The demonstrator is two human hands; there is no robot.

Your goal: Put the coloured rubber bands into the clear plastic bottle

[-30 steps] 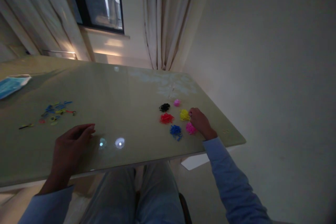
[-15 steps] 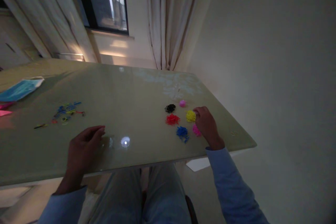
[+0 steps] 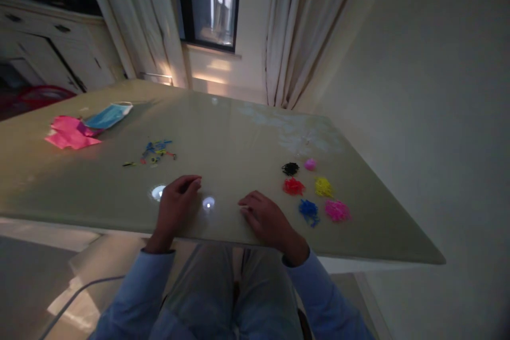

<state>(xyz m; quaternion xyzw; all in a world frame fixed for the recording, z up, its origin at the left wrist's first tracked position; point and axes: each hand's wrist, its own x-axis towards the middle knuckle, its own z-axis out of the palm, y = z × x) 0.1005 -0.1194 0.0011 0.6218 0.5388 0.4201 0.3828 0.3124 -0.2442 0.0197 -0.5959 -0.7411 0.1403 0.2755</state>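
My left hand is over the table near its front edge, fingers pinched together; whatever they may hold is too small to make out. My right hand is closed too, thumb near the fingertips, left of the coloured piles. Those small piles are black, light pink, red, yellow, blue and bright pink. A loose scatter of mixed-colour pieces lies beyond my left hand.
A blue face mask and a crumpled pink sheet lie at the table's left. The glossy table reflects lights. A window, curtains and a white cabinet stand behind, with a wall at right.
My right hand has moved left, away from the yellow and bright pink piles, closer to my left hand. The view has turned left, showing the whole pink sheet and the cabinet.
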